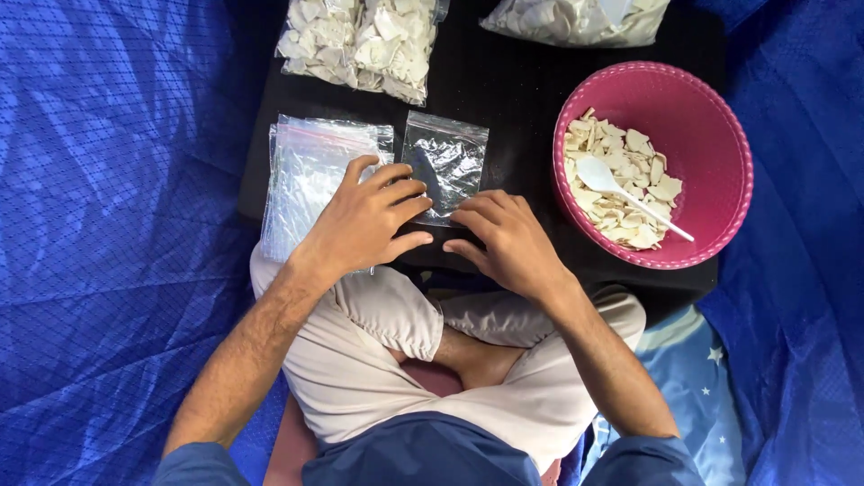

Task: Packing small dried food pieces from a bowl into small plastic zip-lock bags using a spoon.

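A small empty clear plastic bag lies flat on the black board in front of me. My left hand rests palm down with its fingertips on the bag's lower left edge. My right hand lies palm down with its fingers touching the bag's lower right corner. Neither hand has lifted the bag. To the left of it sits a stack of empty clear zip bags, partly under my left hand.
A pink bowl at the right holds pale chips and a white plastic spoon. Filled clear bags of chips lie at the top middle and top right. A blue tarp surrounds the board. My crossed legs are below.
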